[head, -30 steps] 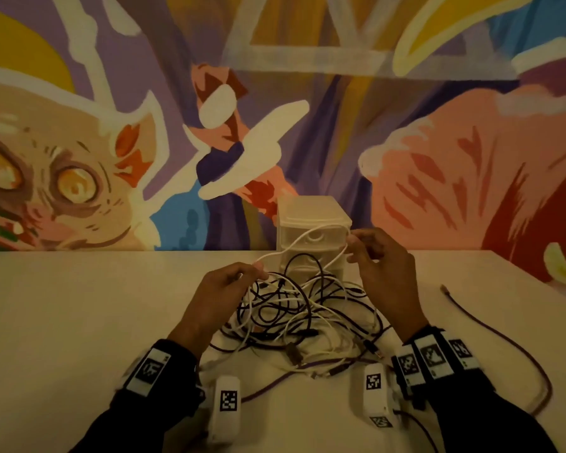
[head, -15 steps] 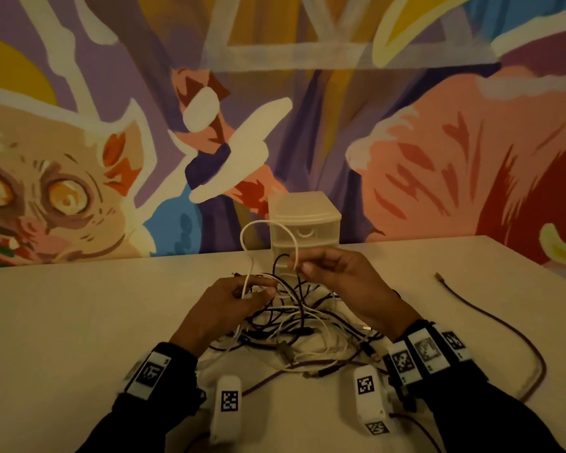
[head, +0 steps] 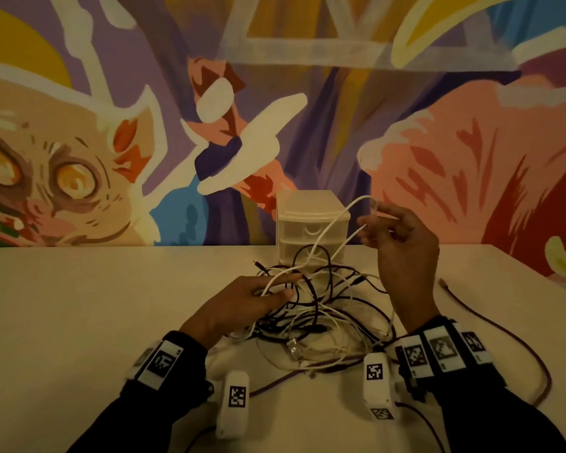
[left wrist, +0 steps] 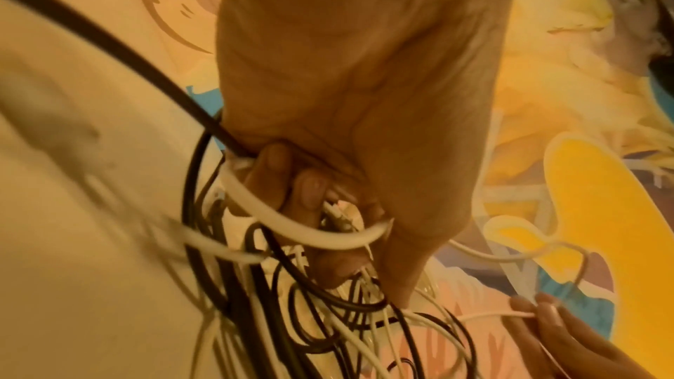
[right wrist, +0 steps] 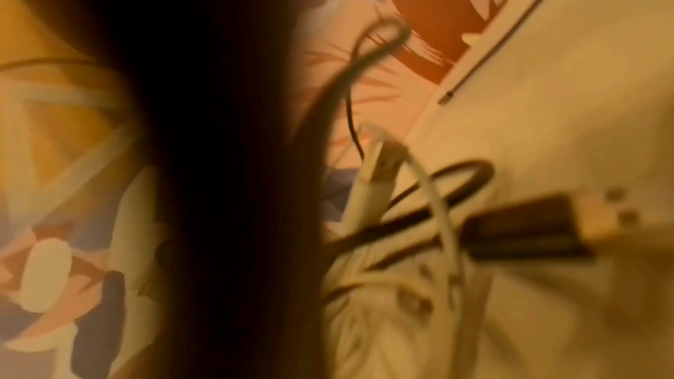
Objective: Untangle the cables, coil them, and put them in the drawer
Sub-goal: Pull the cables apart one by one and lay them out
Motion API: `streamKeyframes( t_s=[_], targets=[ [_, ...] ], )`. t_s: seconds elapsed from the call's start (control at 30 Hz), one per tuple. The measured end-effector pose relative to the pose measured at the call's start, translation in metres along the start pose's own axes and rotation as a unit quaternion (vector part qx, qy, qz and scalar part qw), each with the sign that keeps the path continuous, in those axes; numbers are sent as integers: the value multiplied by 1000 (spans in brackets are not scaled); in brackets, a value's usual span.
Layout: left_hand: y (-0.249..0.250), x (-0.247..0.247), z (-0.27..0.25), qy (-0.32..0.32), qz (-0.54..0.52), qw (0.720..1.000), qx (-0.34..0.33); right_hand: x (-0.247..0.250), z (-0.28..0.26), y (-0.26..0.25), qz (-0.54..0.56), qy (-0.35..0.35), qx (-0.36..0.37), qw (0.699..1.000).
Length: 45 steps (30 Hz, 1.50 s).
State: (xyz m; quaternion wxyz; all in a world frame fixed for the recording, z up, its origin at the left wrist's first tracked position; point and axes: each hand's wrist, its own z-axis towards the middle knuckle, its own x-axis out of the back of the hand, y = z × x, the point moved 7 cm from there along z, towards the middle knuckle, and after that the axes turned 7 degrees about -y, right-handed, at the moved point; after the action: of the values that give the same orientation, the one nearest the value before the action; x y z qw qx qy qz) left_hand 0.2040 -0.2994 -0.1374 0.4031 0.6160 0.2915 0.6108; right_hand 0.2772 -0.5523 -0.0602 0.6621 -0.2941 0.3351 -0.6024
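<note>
While the tangled cables (head: pixel 311 308) lie on the table (head: pixel 79 305) before the closed drawer unit (head: pixel 312 223), they are pinned by the left hand (head: pixel 242 305) so that a white cable (head: pixel 327 230) can be drawn up, pinched in the raised right hand (head: pixel 402 243).

From the left wrist, fingers (left wrist: pixel 277 183) are seen curled round several strands.

From the right wrist, blur prevails; grip cannot be told.

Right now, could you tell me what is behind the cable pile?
A small drawer unit stands behind the cable pile, against the mural. Its drawers look closed; cables hide its base, and its contents cannot be seen.
</note>
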Motion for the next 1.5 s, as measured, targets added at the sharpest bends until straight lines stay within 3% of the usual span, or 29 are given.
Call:
streamKeyframes(
  t_s=[0.1,0.2,0.23,0.43,0.57,0.73,0.83,0.93,0.97,1.0,1.1,1.13,1.27,1.37,1.5],
  targets=[
    [-7,-3,1,-2,15,1000,14,-7,-6,9,-26,-38,-28,999],
    [-11,0,2,12,-18,999,35,7,-6,3,19,46,10,999],
    [-13,1,3,16,-20,999,40,7,-4,3,34,44,5,998],
    [-17,3,1,19,9,999,30,-31,-20,49,14,-177,-170,969],
    [-19,4,1,17,14,999,28,-43,-29,57,-58,-271,-174,945],
    [-19,5,-2,28,18,999,35,-46,-33,62,-92,-334,-154,925],
    [-17,6,-3,35,29,998,44,-35,-26,67,-129,-245,-173,945],
    [-15,7,-3,44,33,997,48,-4,-8,41,-154,-59,-67,984],
    [-14,6,-3,44,35,997,51,0,-6,32,-143,-28,-36,989],
    [-14,6,-3,44,39,997,55,-1,-6,29,-131,-32,-26,990],
    [-15,7,-4,50,32,997,59,-25,-16,44,-95,-134,-109,980],
    [-15,6,-5,50,31,997,56,-25,-16,47,-88,-133,-116,980],
    [-16,2,-1,38,-5,997,59,-4,-1,11,-82,-19,8,996],
    [-16,3,-3,39,17,997,66,-14,-2,-2,-35,-64,19,997],
    [-15,3,-4,24,-1,995,98,0,2,-19,5,24,51,998]
  ],
)
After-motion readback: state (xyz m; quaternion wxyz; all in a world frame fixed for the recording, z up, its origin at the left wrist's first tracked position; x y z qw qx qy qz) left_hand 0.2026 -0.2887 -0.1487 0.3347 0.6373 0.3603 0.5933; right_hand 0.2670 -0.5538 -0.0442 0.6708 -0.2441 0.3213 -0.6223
